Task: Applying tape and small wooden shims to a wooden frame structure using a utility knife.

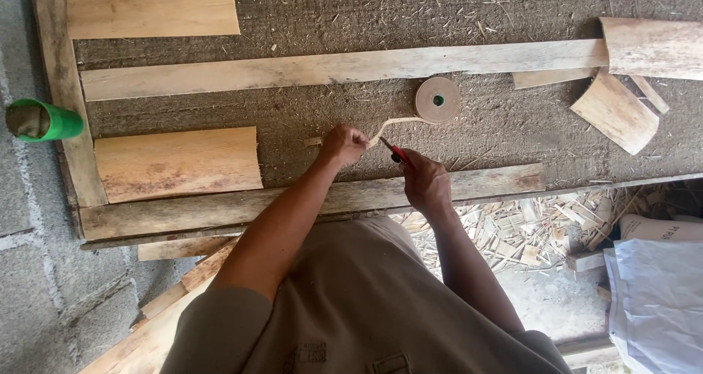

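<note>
Now, left hand (343,144) fingers pinched on tape strip (392,124) end, right hand (425,178) fingers closed round red-handled scissors (395,153), blades at strip.

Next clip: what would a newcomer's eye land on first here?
Probably the two hands at the centre: the left hand pinches a pale strip pulled off a tan tape roll, while the right hand holds a red-handled cutter against it. Next, the bright green cup at the left edge, and the heap of wood scraps at lower right.

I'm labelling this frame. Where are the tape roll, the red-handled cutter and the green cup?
tape roll (437,99), head view, flat face.
red-handled cutter (398,154), head view, red handle.
green cup (51,121), head view, side wall.
</note>
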